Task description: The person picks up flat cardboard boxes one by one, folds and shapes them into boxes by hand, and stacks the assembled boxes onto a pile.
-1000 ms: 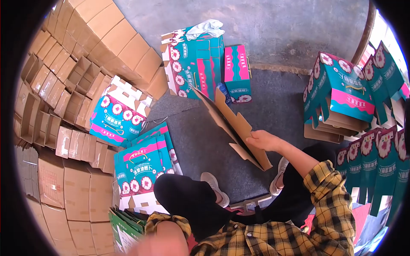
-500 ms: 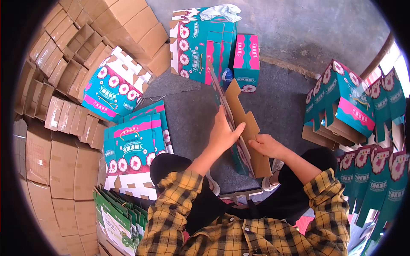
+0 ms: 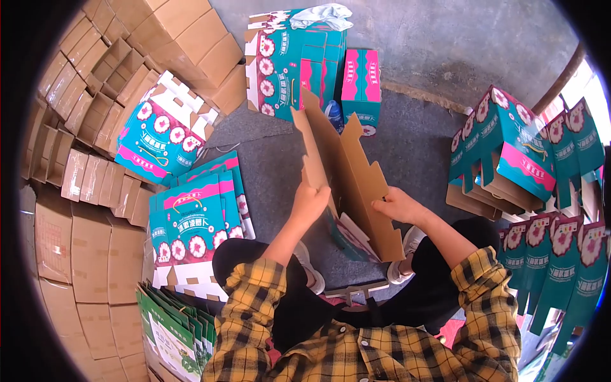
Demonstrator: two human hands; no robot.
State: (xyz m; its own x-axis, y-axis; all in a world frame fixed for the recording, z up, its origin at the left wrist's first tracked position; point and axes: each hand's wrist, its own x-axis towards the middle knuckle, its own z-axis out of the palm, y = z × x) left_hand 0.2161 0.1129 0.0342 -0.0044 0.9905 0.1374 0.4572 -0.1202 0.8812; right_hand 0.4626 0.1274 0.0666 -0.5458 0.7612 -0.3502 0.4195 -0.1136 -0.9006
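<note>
Between my knees stands a partly unfolded cardboard box (image 3: 356,172), its brown inside facing up and its printed teal outside showing low at the front. My left hand (image 3: 310,202) grips the edge of its left panel. On the opposite side, my right hand (image 3: 400,206) pinches the edge of the right panel. The two long panels are spread apart, with notched flaps along their edges. Most of the printed outer face is hidden from me.
Flat teal boxes (image 3: 194,223) lie in a stack at the left, by my knee. Brown cartons (image 3: 89,248) are piled along the left side. A formed teal-and-pink box (image 3: 361,83) stands near the wall, beside a blue bottle (image 3: 333,114). More printed boxes (image 3: 509,153) stand at the right.
The box has opened: its left panel has swung away from the right one, exposing the brown inside. My left hand has shifted left and down with that panel; my right hand has barely moved.
</note>
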